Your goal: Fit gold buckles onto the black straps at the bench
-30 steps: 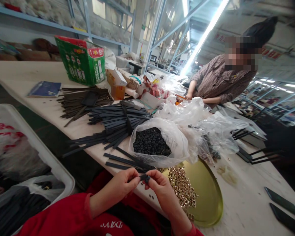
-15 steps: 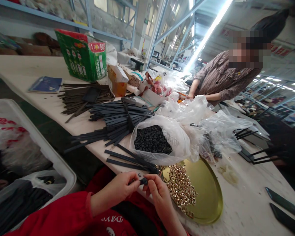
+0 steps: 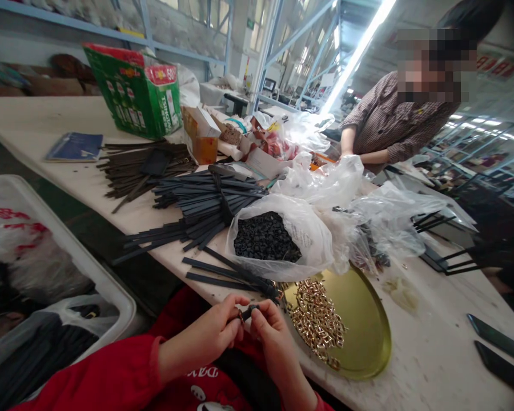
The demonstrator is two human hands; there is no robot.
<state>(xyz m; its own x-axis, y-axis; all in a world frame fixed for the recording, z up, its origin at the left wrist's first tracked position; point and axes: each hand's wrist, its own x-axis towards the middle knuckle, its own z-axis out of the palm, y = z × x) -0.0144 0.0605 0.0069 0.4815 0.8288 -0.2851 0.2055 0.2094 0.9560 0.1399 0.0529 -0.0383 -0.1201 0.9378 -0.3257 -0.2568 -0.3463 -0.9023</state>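
Observation:
My left hand is closed in a pinch on a short dark strap end, and a small gold-coloured metal glint shows at its fingertips. From the other side, my right hand grips the same strap with thumb and fingers. Most of the strap is hidden by my fingers. Just right of my hands, a gold oval tray holds a heap of gold buckles. Beyond them stands an open plastic bag full of small black loops. Loose black straps lie at the table's near edge.
Bundles of black straps and brown strips cover the table's left part, by a green carton. A white bin stands at my left. Two dark phones lie far right. Across the table, a person works among plastic bags.
My fingers have shifted slightly on the strap, and a gold-coloured glint now shows by my left fingertips. The view has tilted a little. The person opposite has moved slightly.

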